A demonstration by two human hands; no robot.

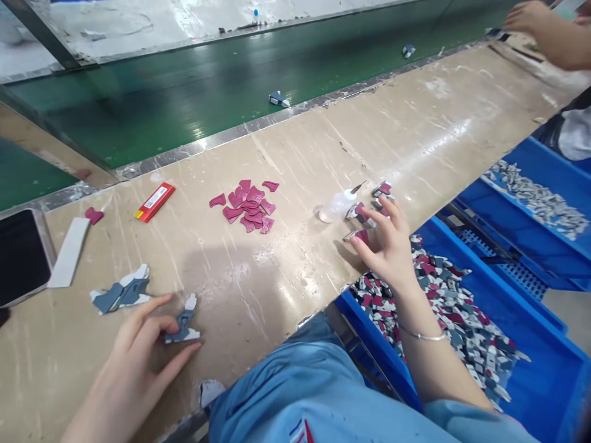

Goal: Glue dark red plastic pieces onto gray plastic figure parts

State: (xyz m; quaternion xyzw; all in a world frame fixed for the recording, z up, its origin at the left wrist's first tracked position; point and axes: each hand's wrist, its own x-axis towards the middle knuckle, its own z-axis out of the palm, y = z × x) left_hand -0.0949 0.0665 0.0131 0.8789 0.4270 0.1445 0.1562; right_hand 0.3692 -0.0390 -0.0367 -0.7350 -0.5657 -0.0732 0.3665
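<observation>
My left hand (145, 354) is at the lower left, fingers apart around a small grey-and-white plastic part (185, 321) on the table; a fingertip overlaps its edge, and whether it presses on it I cannot tell. Just beyond lie more grey-and-white parts (120, 294), side by side. My right hand (388, 246) hovers low at the table's front edge, fingers spread over several small parts with maroon pieces (357, 212); the thumb reaches a nearer one (357, 236). Beside them a clear bottle with a needle tip (337, 206) lies tilted. Loose maroon pieces (252, 208) form a pile mid-table.
A red packet (154, 202), a white strip (70, 252) and a dark-screened device (23, 258) lie at left. Behind runs a green conveyor (207, 92) carrying grey parts (279, 99). Blue bins (545, 394) of parts stand below right. Another person's hand (530, 18) is far right.
</observation>
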